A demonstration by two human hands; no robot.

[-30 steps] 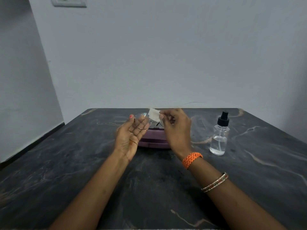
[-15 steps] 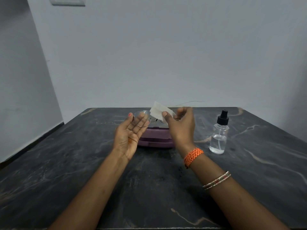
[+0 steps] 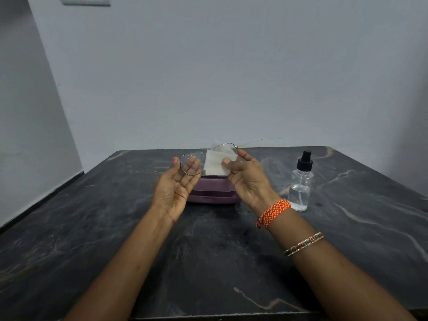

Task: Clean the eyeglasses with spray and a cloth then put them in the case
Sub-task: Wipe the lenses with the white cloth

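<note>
Thin wire-rimmed eyeglasses (image 3: 192, 163) with clear lenses are held up above the table. My left hand (image 3: 177, 185) is palm-up with its fingertips behind the left lens. My right hand (image 3: 246, 179) pinches a white cloth (image 3: 217, 164) between thumb and fingers, wrapped over the right lens. One temple arm sticks out to the right past the hand. The purple glasses case (image 3: 212, 193) lies closed on the table behind and below both hands. A clear spray bottle (image 3: 301, 184) with a black nozzle stands upright to the right.
The dark marbled table (image 3: 115, 228) runs to a pale wall at the back and another on the left. A wall socket (image 3: 84, 0) sits high on the left. Orange thread and bangles are on my right wrist.
My right hand has turned palm-up and spread the cloth flatter over the right lens. The glasses have lifted slightly, and the left hand has opened a little.
</note>
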